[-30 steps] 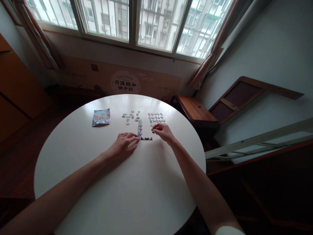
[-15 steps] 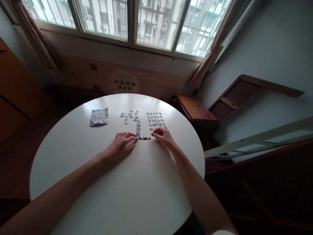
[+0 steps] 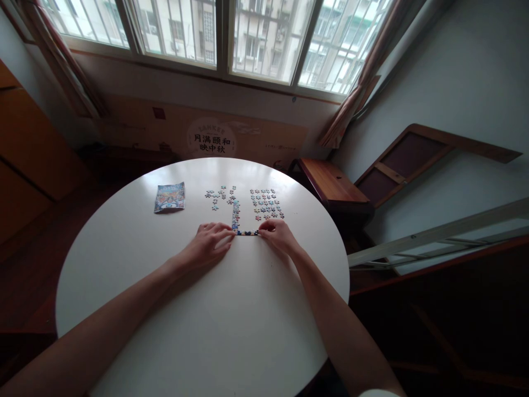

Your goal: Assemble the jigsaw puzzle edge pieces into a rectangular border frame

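Joined jigsaw pieces (image 3: 235, 215) form an L on the white table, with a column running away from me and a dark bottom row (image 3: 247, 233) going right. My left hand (image 3: 211, 238) lies with fingers stretched out, its fingertips touching the L's near left corner. At the right end of the bottom row, my right hand (image 3: 278, 234) pinches a dark puzzle piece against the row. The fingers mostly cover that piece, and whether it is locked in cannot be seen. Loose puzzle pieces (image 3: 266, 204) lie in rows just beyond my right hand.
More loose pieces (image 3: 215, 194) are scattered beyond the column's top left. A printed picture sheet or packet (image 3: 169, 197) lies further left on the round white table (image 3: 198, 331). A wooden stool or bench (image 3: 330, 179) stands past the table's right edge, below the window.
My right hand has moved the dark puzzle piece left and down slightly, from just off the bottom row to its end. My left hand stays at the corner.
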`<state>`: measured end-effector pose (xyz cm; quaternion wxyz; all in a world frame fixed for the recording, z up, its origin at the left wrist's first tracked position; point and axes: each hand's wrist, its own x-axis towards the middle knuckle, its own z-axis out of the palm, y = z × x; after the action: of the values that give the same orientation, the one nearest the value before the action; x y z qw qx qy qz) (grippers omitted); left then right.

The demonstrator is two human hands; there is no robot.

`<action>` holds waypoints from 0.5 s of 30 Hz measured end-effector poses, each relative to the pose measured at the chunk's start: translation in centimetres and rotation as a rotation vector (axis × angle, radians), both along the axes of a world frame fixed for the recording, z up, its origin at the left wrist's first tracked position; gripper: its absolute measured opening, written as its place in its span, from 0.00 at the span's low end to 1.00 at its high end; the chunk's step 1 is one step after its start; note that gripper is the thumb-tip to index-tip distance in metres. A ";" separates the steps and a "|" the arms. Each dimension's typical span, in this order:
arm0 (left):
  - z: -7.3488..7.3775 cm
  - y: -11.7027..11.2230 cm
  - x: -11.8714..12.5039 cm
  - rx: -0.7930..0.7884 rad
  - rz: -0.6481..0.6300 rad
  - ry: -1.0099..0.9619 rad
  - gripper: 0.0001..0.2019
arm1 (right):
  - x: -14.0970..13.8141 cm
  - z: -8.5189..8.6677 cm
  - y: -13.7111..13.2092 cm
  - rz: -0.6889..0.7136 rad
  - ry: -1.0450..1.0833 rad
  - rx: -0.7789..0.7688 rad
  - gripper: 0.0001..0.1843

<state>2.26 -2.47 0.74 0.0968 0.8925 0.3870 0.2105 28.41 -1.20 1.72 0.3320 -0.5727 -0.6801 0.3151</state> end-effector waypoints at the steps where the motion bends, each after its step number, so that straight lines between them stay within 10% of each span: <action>1: 0.0 0.0 0.0 0.001 0.001 0.000 0.14 | 0.0 -0.1 0.0 0.004 -0.007 0.002 0.05; 15: -0.2 0.1 0.0 0.006 0.002 0.006 0.14 | -0.2 0.4 -0.3 -0.011 -0.170 0.038 0.04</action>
<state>2.21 -2.37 0.57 0.0928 0.8929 0.3878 0.2091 28.19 -1.51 2.17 0.2854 -0.5948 -0.7085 0.2504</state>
